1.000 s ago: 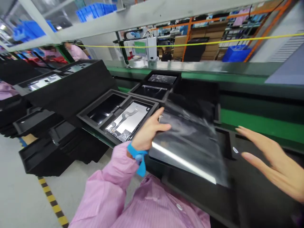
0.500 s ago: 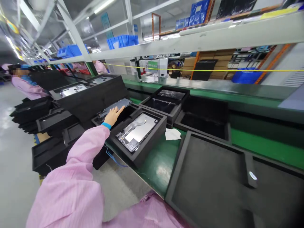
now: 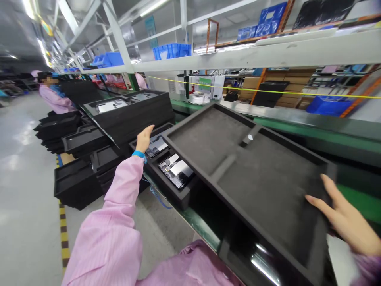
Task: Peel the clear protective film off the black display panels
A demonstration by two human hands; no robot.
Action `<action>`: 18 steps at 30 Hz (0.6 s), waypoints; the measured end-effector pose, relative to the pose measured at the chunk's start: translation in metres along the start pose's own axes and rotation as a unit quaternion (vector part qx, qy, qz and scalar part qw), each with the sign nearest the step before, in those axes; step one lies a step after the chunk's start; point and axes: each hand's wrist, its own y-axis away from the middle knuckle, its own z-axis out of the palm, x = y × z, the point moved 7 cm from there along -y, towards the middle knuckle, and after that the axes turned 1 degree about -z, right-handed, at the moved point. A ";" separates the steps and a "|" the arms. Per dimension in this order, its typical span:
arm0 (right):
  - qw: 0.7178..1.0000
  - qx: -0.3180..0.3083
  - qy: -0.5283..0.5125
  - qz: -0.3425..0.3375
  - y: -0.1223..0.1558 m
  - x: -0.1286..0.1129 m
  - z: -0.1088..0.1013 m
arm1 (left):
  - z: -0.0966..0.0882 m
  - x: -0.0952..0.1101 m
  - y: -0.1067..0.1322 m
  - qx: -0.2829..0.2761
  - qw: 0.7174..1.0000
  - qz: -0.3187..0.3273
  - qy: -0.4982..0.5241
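A large black foam tray [image 3: 276, 190] is raised and tilted over the bench. My right hand [image 3: 342, 210] grips it by its right edge, thumb and fingers over the rim. My left hand [image 3: 145, 139] is open, fingers stretched, beside the far left corner of a lower foam tray [image 3: 181, 194]; whether it touches is unclear. In that lower tray lie display panels, a nearer one [image 3: 175, 170] with a silvery back and flat cable, and a farther one [image 3: 156, 146]. The raised tray covers part of them. Beneath its near edge a glossy dark surface [image 3: 263, 262] shows.
Stacked foam trays [image 3: 131, 115] with panels on top stand on the bench beyond my left hand. More black trays [image 3: 79, 182] are piled by the aisle at left. A white rail [image 3: 238, 59] and yellow cord [image 3: 268, 91] cross ahead. A co-worker [image 3: 55, 95] is at far left.
My right hand has come into view with the large tray, now lifted and shifted left over the panels. My left hand has moved off the panel tray's middle toward its far left side.
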 end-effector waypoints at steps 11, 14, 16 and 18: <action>0.936 -0.273 -0.219 0.028 0.017 -0.213 0.206 | -0.081 -0.070 0.027 0.266 0.949 -0.131 0.105; 0.943 -0.263 -0.205 -0.003 0.023 -0.216 0.221 | -0.082 -0.094 0.024 0.279 0.942 -0.163 0.087; 0.944 -0.261 -0.201 -0.019 0.025 -0.215 0.223 | -0.083 -0.104 0.019 0.280 0.941 -0.173 0.080; 0.942 -0.269 -0.195 -0.034 0.028 -0.215 0.222 | -0.085 -0.108 0.013 0.278 0.941 -0.177 0.073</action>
